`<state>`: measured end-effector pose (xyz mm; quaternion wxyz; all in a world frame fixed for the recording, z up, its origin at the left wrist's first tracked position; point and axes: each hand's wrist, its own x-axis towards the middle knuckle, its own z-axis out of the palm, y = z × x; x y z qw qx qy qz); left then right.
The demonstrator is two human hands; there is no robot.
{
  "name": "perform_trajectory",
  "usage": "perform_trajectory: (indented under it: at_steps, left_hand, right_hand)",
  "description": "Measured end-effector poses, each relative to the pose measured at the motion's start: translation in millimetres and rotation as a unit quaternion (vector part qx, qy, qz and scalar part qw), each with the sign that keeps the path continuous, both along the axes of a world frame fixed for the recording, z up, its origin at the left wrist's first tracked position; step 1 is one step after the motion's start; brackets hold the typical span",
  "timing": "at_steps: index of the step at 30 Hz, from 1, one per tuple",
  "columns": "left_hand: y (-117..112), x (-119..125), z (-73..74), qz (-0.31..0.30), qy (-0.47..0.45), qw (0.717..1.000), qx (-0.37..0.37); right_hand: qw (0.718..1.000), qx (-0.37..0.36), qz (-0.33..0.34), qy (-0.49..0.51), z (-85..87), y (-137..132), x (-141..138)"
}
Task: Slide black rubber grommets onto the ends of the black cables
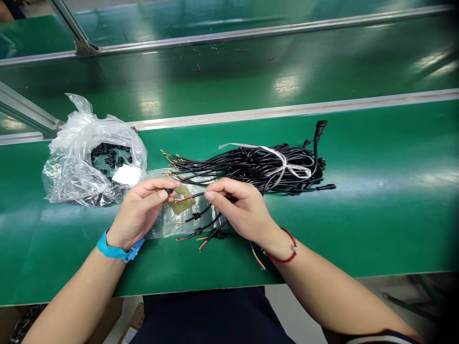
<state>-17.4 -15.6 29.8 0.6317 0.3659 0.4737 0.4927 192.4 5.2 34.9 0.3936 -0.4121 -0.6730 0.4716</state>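
Between the thumb and forefinger of my left hand is a small black rubber grommet, partly hidden by the fingertips. My right hand pinches a black cable close to its end, where thin coloured wires stick out towards the grommet. The two are a short distance apart. Below, several cable ends carry black grommets and point left with bare coloured wires. A yellowish square sponge with a hole lies under the cable tip, on a flat clear plastic bag.
Behind my right hand lies a bundle of black cables bound with a white tie. An open plastic bag of black grommets stands left, with a white label. Wire scraps lie beyond the metal rail.
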Motion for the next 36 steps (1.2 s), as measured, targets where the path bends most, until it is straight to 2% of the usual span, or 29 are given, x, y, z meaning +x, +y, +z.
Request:
perform_trajectory:
  at_steps: [3,14,20,27,36]
  left_hand:
    - [-1.2,0.1,-1.2,-0.011,0.022,1.0,0.004]
    - [-3.1,1.2,4.4,-0.044,-0.006,0.999,-0.001]
    - [-3.7,2.2,2.3,-0.048,0.025,0.998,0.02]
    - [-5.7,3.3,-0.3,-0.033,0.083,0.995,0.039]
    - [-5.7,5.0,-0.2,-0.032,0.062,0.997,0.018]
  right_hand:
    - [1.0,-0.006,-0.004,-0.01,0.5,-0.5,0.1]
    - [0.999,-0.016,-0.015,-0.034,-1.3,0.4,-0.6]
    - [0.998,-0.016,-0.035,-0.042,-4.6,-0.6,-1.4]
    - [0.995,0.03,-0.066,-0.063,-4.9,-3.1,-4.4]
    - [0.989,0.07,-0.093,-0.089,-6.0,-4.8,-5.9]
